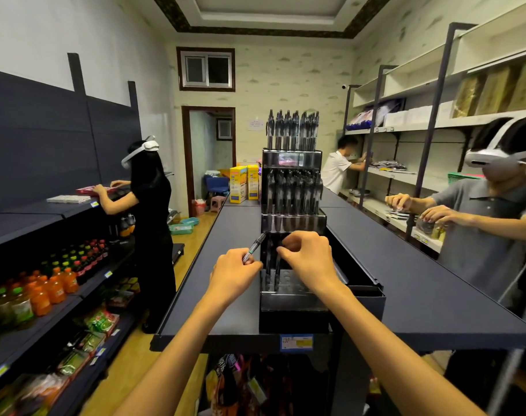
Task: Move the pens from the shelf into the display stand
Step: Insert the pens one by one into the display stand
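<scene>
A tiered black plastic display stand (292,298) sits on the dark grey shelf top (406,280), its upper two tiers packed with upright black-capped pens (292,129) — the lowest tier holds only a couple. The left hand (236,273) grips a clear-barrelled pen with a black tip (253,247), tilted up toward the stand. The right hand (308,255) hangs over the lowest tier with fingers curled, pinching the top of a dark pen (277,267) standing in a hole. Orange drink bottles (56,288) line the left shelving.
</scene>
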Motion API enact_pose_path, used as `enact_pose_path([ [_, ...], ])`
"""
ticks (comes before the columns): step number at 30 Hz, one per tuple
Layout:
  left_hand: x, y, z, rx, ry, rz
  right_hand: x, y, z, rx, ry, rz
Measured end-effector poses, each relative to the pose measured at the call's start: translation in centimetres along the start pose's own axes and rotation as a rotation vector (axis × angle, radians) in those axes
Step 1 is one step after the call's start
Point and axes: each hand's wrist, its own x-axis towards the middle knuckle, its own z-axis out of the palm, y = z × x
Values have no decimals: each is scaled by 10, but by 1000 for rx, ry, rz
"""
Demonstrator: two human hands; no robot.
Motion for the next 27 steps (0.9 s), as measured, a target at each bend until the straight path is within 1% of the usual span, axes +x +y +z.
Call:
enact_pose_path([
  [4,-3,14,3,-46,-98,14,-2,-8,-9,442,-231,87],
  [6,-4,19,5,-63,-135,22,-4,-7,-12,547,-281,111],
  [11,-6,24,7,-78,-202,58,-5,-8,-14,621,-291,158],
  [13,-6,26,6,-56,-206,87,-3,-12,-14,700,-277,178],
  [14,-6,26,5,-31,-198,103,0,-14,-16,746,-252,187],
  [16,-5,24,4,47,-133,128,6,-16,-23,791,-186,183],
  [18,-4,18,2,126,-66,158,14,-17,-33,767,-127,154],
  [21,-1,1,-1,261,-1,247,24,-13,-43,659,-40,92],
  [24,-1,-15,-2,332,41,297,30,-9,-47,499,40,15],
  [27,-3,-22,-2,392,65,318,33,-5,-43,289,101,-51],
])
